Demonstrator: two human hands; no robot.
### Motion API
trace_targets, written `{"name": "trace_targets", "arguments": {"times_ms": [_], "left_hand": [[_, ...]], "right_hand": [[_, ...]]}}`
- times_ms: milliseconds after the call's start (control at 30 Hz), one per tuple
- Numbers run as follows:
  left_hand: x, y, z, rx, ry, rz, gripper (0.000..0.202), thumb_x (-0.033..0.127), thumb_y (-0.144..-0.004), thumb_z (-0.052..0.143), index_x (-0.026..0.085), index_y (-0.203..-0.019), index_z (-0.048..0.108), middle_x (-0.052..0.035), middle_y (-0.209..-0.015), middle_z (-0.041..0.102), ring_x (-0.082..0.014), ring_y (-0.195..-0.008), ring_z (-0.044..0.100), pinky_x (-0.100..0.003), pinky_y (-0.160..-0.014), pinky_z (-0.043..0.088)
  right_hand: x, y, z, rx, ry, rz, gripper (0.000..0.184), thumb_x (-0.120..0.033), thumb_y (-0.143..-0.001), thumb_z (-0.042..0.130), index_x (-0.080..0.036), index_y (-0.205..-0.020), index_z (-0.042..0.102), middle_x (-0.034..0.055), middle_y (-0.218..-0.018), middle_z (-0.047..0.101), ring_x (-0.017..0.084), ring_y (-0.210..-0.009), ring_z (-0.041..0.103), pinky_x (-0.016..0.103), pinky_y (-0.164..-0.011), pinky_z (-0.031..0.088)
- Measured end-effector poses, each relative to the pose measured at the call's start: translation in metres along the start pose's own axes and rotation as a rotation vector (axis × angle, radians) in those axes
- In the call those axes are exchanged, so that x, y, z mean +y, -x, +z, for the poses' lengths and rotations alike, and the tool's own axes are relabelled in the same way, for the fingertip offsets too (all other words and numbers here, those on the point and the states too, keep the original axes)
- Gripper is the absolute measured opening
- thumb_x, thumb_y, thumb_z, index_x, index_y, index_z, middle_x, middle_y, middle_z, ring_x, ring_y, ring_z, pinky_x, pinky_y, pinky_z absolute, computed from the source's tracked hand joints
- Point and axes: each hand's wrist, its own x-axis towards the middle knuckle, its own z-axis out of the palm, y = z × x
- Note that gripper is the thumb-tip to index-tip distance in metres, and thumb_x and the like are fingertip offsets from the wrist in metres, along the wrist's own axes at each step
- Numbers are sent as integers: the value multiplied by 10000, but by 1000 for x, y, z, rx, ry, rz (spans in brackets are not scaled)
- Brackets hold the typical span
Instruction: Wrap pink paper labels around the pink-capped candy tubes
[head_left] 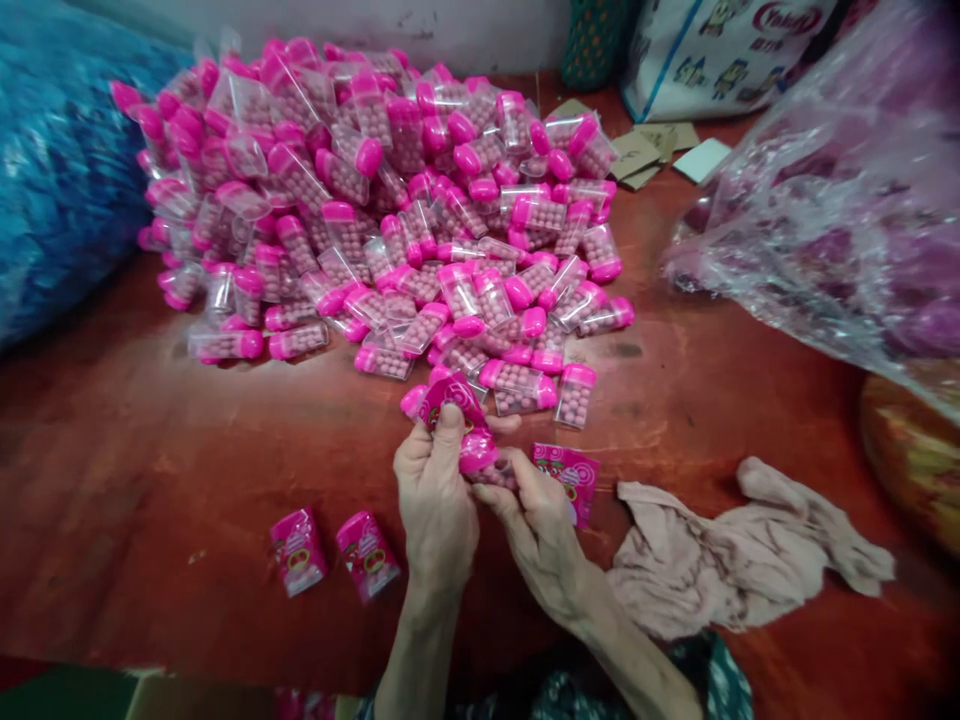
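My left hand (435, 495) is closed, its thumb pressing a pink printed label sleeve (452, 402) onto a small clear candy box with a pink cap (480, 455). My right hand (536, 520) grips the lower end of the same box from the right. Both hands meet just in front of a large heap of clear pink-capped candy boxes (375, 210) on the red table (150, 460). A loose pink label (568, 478) lies just behind my right hand. Two boxes wearing labels (298, 550) (367, 556) lie to the left of my left wrist.
A crumpled pinkish cloth (720, 555) lies at the right. A clear plastic bag of pink items (840, 200) sits at the far right, a blue sack (60, 170) at the left. Cardboard scraps (652, 150) and a printed bag (720, 50) are at the back.
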Motion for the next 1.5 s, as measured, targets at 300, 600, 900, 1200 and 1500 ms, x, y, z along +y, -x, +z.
{"name": "trace_targets", "arguments": {"times_ms": [300, 600, 900, 1200, 1500], "left_hand": [[17, 20, -6, -204, -301, 180, 145, 265, -802, 576, 187, -806, 698, -20, -726, 708, -135, -570, 639, -199, -454, 467], [18, 12, 6, -86, -126, 51, 172, 326, -781, 598, 172, -791, 674, 18, -555, 652, -102, -479, 609, -171, -439, 471], [5, 4, 11, -51, -65, 20, 234, 362, -783, 581, 157, -698, 654, -4, -562, 666, -121, -503, 632, -193, -486, 492], [6, -3, 11, -36, 3, -244, 296, 401, -722, 624, 120, -629, 613, -38, -547, 666, -160, -492, 643, -245, -500, 507], [-1, 9, 9, -25, -122, 28, 259, 365, -796, 555, 132, -736, 650, -38, -651, 698, -150, -607, 658, -225, -547, 500]], "right_hand": [[1, 9, 5, 93, -57, -216, 210, -318, -936, 334, -217, -975, 514, 26, -788, 583, 164, -695, 554, 253, -639, 458], [-8, 6, 1, 72, -85, -139, 151, -255, -917, 415, -201, -1037, 489, 13, -838, 592, 136, -704, 548, 214, -650, 433], [-10, 3, -10, -49, -17, -62, 76, -196, -898, 425, -191, -826, 445, -6, -728, 536, 121, -640, 513, 208, -618, 394], [-14, 0, -14, -80, -141, 80, 187, -269, -875, 486, -196, -705, 463, -61, -577, 475, 75, -483, 429, 192, -489, 317], [-11, -2, -15, -117, -125, 110, 157, -278, -892, 439, -183, -776, 486, -57, -612, 491, 74, -502, 429, 202, -495, 301]]}}
